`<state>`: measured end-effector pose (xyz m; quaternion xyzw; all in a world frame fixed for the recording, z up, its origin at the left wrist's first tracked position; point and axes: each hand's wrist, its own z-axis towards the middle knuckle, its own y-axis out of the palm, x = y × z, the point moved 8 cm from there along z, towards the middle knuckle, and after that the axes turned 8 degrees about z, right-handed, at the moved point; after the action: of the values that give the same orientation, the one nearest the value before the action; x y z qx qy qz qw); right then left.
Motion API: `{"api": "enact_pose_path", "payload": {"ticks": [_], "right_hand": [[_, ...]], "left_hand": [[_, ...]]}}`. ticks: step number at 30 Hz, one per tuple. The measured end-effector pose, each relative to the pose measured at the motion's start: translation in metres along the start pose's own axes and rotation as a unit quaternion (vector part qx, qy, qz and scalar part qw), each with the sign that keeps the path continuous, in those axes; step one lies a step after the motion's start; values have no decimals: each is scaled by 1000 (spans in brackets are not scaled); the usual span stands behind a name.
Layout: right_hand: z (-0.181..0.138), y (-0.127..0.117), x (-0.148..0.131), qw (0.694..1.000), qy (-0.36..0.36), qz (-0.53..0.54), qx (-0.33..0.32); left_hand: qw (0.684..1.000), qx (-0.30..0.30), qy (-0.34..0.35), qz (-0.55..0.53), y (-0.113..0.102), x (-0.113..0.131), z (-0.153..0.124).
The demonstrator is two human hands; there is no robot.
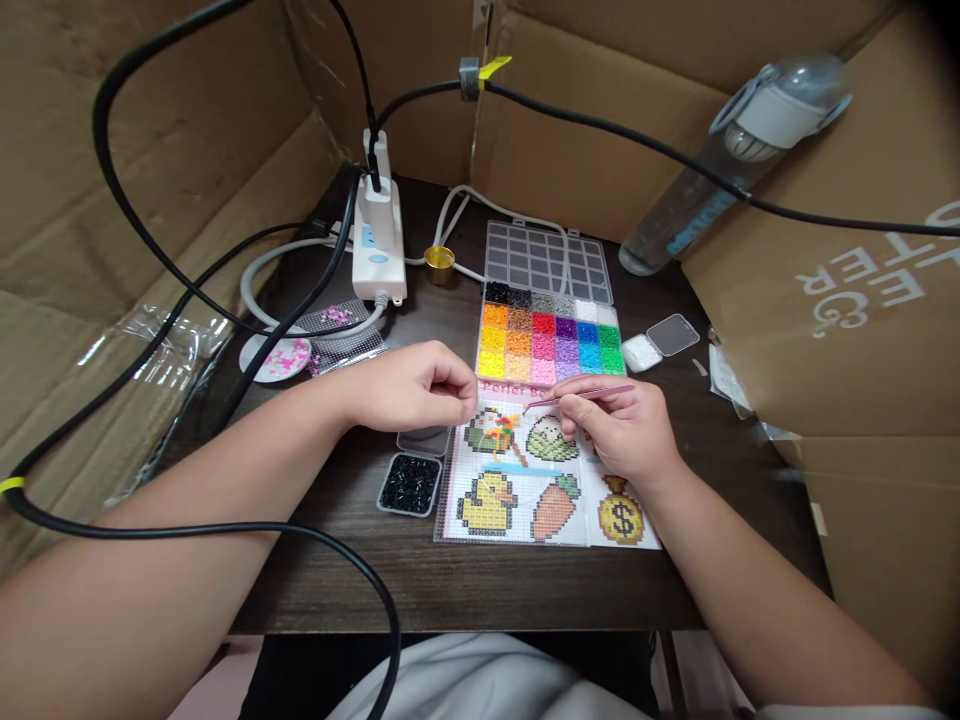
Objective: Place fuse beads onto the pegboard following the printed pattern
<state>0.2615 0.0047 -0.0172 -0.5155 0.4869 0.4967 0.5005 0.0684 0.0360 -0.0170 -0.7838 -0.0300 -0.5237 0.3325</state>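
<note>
My right hand (626, 425) grips pink tweezers (592, 393), whose bent tip points left over the pegboard (489, 532). My left hand (416, 385) is closed, thumb against curled fingers, above the board's upper left edge; whatever it may hold is hidden. Under the clear board lies a pattern sheet (592, 530) with a duck (487, 503), a carrot (553, 508) and a money bag (621, 515). Orange, red and green beads (504, 430) sit over the upper left picture. Just behind stands a bead box (547, 335) sorted by colour, its lid (547, 258) open.
A small box of black beads (409, 484) is left of the board. White beads (643, 352) lie right. Behind my left arm are a dish of pink beads (276, 357) and a power strip (379, 265). Black cables (330, 540) cross the space; a bottle (720, 180) leans on cardboard.
</note>
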Motion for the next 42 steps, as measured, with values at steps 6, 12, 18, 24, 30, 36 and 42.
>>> {"api": "enact_pose_path", "payload": {"ticks": [6,12,18,24,30,36,42], "right_hand": [[0,2,-1,1000,6,6,-10],[0,0,1,1000,14,1,3],[-1,1,-4,999,-23,27,5],[-5,20,-5,999,-17,25,-29],[-5,24,3,999,0,33,-36],[-5,25,6,999,8,31,-44],[-5,26,6,998,10,30,-46]], "left_hand": [[1000,-1,-1,-1,0,0,0],[1000,0,-1,-4,0,0,0],[1000,1,0,-1,1,-1,1],[1000,4,6,3,1,-1,1],[1000,5,8,0,1,-1,1],[1000,5,10,3,1,0,1],[1000,4,13,11,1,0,2]]}}
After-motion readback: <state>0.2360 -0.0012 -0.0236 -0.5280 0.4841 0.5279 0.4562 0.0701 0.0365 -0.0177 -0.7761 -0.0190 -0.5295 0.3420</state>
